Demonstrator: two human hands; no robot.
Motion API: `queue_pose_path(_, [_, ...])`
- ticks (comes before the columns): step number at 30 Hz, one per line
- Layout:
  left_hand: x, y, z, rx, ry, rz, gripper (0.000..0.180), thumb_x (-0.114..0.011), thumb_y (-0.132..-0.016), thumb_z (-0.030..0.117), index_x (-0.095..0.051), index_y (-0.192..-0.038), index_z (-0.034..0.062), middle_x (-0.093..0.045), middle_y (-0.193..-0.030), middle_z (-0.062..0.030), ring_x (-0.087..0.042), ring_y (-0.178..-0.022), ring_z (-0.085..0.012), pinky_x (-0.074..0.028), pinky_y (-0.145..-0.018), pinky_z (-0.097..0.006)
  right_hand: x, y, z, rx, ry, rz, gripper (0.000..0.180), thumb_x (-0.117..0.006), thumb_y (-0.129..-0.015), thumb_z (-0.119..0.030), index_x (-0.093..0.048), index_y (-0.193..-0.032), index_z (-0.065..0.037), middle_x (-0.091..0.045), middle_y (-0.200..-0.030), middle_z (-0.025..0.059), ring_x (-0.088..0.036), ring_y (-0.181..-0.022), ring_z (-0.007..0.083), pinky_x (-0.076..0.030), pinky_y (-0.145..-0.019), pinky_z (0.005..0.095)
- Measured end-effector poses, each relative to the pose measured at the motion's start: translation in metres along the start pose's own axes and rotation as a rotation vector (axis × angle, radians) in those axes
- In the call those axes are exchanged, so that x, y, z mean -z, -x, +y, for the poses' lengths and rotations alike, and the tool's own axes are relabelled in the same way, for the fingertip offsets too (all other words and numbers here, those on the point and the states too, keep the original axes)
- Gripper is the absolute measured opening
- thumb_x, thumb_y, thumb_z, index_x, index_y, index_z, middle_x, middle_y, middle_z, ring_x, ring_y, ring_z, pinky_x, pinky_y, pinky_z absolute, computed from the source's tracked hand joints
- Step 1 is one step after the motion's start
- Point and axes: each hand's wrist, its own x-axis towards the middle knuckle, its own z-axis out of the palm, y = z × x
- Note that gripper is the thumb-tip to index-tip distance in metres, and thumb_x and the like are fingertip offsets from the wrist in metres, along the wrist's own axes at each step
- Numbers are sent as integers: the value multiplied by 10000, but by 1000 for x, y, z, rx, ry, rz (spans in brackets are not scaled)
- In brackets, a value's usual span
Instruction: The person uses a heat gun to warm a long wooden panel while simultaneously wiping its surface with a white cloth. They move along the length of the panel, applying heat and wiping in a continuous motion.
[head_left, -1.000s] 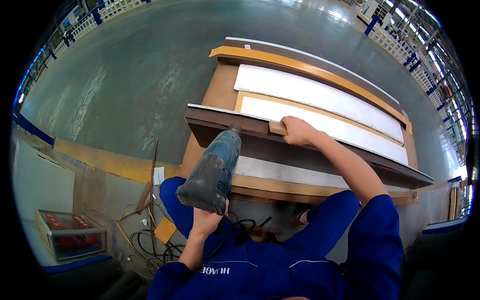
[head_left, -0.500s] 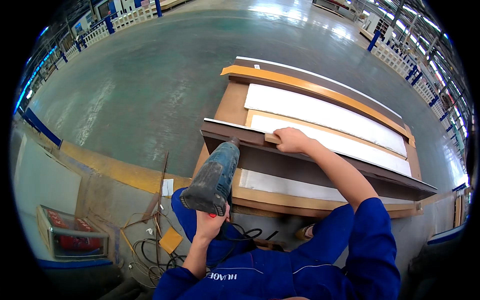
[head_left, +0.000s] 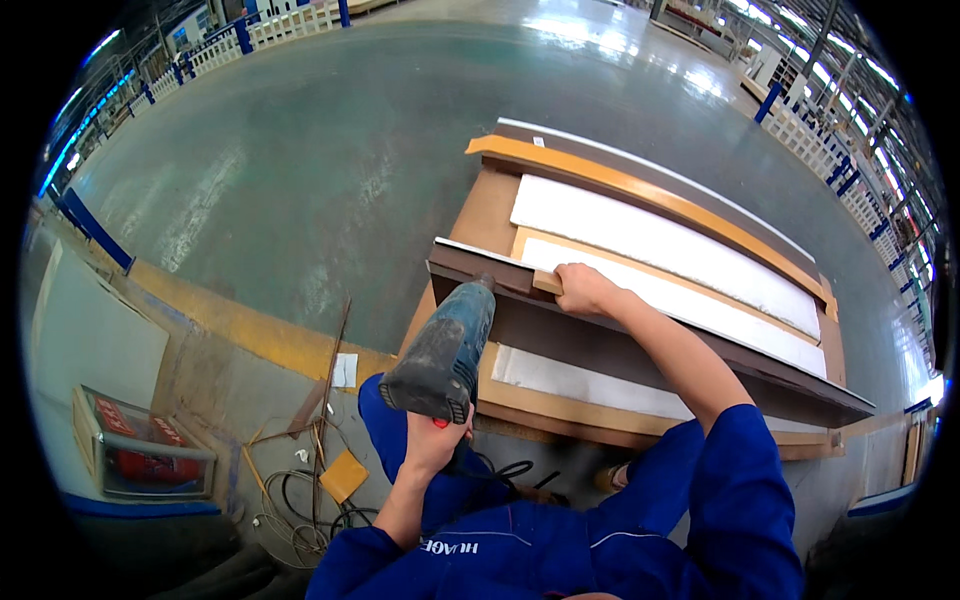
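My left hand [head_left: 436, 446] is wrapped round the handle of a blue and black power drill [head_left: 445, 345]. The drill's front end meets the near face of a long dark brown channel-like profile [head_left: 600, 312], close to its left end. On that profile's upper edge my right hand [head_left: 585, 290] grips a small wooden block [head_left: 547, 282], a little right of the drill's nose. Whatever bit the drill carries is too small to make out. Below the profile lies a brown panel [head_left: 492, 215] with white insulation strips [head_left: 665, 255] framed by pale wooden strips.
A yellow-orange strip [head_left: 640, 190] lies along the panel's far side, beside another dark profile. Cables [head_left: 300, 525], thin rods and a yellow square piece [head_left: 344, 477] litter the floor at lower left. Farther left stands a glass-fronted box with red extinguishers [head_left: 155, 465].
The whole scene has shifted slightly rightward in the picture as my head turned. Both hands keep their grips, and the drill's nose stays against the brown profile.
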Motion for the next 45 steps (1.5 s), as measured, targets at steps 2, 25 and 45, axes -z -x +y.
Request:
queue_pose_path(2, [4, 1, 0, -33, -22, 23, 106, -591, -798, 21, -519, -868, -14, -537, -683, -56, -537, -564, -125, -449, -502, -254, 1, -3, 2, 22, 12, 2, 317, -539, -677, -162, -591, -895, 63, -609, -887, 254, -587, -868, 368, -466, -804, 404])
queue_pose_path(25, [32, -13, 5, -61, 53, 150, 60, -579, -797, 15, -537, -837, 0, -535, -674, -50, -530, -563, -117, -446, -512, -255, 14, -35, -42, 39, -87, -82, 313, -502, -684, -114, -579, -939, 51, -591, -909, 274, -562, -891, 398, -445, -816, 409])
queue_pose_path(45, [54, -15, -2, -135, -65, 119, 81, -600, -775, -13, -537, -822, 4, -550, -679, -49, -544, -552, -113, -456, -496, -246, -1, -86, -82, 82, 43, 70, 289, -566, -675, -192, -626, -776, 71, -604, -801, 280, -603, -776, 399, -485, -751, 419])
